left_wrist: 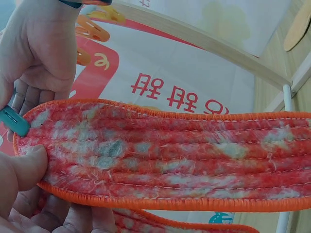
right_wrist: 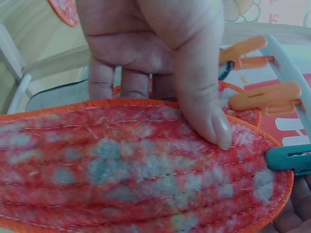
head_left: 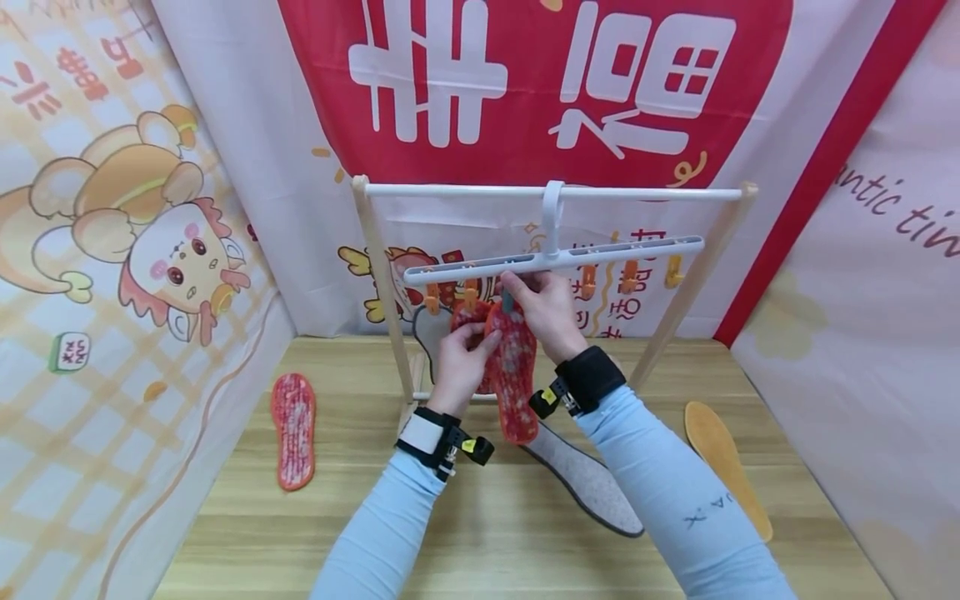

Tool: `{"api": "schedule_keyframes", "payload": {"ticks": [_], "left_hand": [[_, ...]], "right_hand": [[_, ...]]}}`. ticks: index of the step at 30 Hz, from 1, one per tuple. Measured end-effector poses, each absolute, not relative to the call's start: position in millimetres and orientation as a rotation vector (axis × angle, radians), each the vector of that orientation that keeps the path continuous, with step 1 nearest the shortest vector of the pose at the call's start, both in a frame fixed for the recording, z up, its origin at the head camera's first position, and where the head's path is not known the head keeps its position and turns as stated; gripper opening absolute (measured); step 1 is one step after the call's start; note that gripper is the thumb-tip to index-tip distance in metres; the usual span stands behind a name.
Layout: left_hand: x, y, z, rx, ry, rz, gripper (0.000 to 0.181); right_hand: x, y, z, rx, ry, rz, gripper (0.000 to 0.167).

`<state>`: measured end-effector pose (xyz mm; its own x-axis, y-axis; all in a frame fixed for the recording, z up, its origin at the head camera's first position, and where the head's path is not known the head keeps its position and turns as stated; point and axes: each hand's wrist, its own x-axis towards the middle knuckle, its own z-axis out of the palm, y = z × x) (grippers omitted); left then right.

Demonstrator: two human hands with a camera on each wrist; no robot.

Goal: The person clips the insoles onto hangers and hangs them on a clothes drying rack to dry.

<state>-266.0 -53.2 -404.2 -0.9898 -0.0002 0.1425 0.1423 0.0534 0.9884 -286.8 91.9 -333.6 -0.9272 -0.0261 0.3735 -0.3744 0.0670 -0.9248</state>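
My left hand (head_left: 463,362) pinches a red mottled insole (head_left: 514,375) near its upper end, thumb on the front face. In the right wrist view that thumb lies flat on the stitched, orange-edged insole (right_wrist: 146,165). A teal clip (left_wrist: 14,121) sits at the insole's tip, and my right hand (head_left: 555,312) pinches this clip just under the white hanger (head_left: 480,268). Behind the held insole hangs another red insole (head_left: 467,317) from an orange clip (head_left: 471,296). Further left, a grey insole (head_left: 426,329) hangs from another orange clip (head_left: 432,297).
The hanger hooks over a white rod (head_left: 465,191) on a wooden-legged rack (head_left: 384,283). Orange clips (head_left: 588,282) and a yellow clip (head_left: 674,271) hang at right. On the table lie a red insole (head_left: 294,429), a grey insole (head_left: 588,483) and a tan insole (head_left: 723,458).
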Motion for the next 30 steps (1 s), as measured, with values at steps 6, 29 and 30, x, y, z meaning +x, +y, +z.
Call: {"api": "schedule_keyframes", "payload": {"ticks": [6,29,30], "left_hand": [[-270.5,-52.3,-407.6,-0.208,-2.228,-2.085,0.030],[-275.5,-76.0,-416.7,-0.148,-2.233,-2.020,0.031],[-275.1,-77.5,-415.9,-0.136,-2.237,-2.019,0.030]], "right_hand": [[-286.5,94.5,-335.6,0.352,-2.089,1.938,0.036],[-288.8,75.3,-330.3,0.364,-2.172,1.919,0.035],[-289.0,74.2,-329.8,0.374,-2.169,1.925,0.035]]}}
